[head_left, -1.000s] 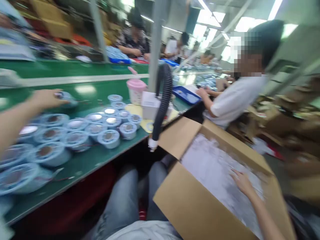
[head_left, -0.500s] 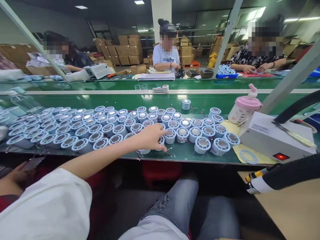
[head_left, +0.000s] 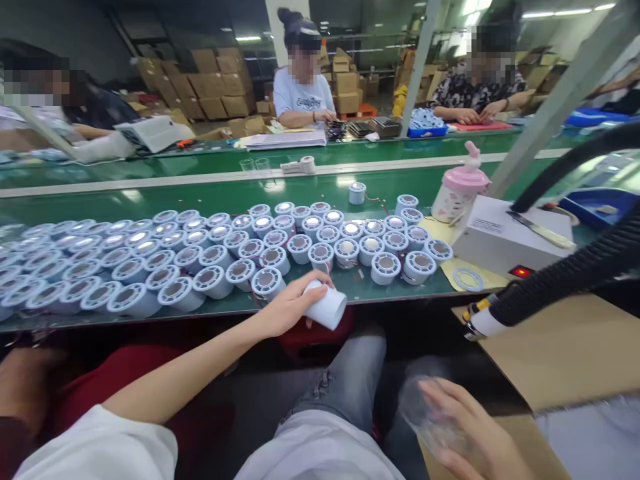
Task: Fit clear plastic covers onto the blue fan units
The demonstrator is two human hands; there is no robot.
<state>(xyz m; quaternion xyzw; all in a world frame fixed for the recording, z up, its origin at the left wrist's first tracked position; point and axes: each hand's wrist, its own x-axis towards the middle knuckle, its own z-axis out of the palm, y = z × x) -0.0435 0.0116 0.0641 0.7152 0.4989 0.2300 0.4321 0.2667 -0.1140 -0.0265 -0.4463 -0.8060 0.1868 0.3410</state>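
left hand (head_left: 287,308) now off table — white cylinder (head_left: 326,307)

A long green worktop (head_left: 200,193) runs across the hall, a pale stripe along its middle. Behind it, stacked cardboard boxes (head_left: 210,80) line a dim back wall. Grey slanted posts (head_left: 420,60) rise from the line, and ceiling strip lights (head_left: 555,12) glow up at the right.

The left arm reaches forward from the lower left, its left hand (head_left: 290,308) curled in a grasp. The right hand (head_left: 467,433) sits low, blurred, fingers loosely spread.
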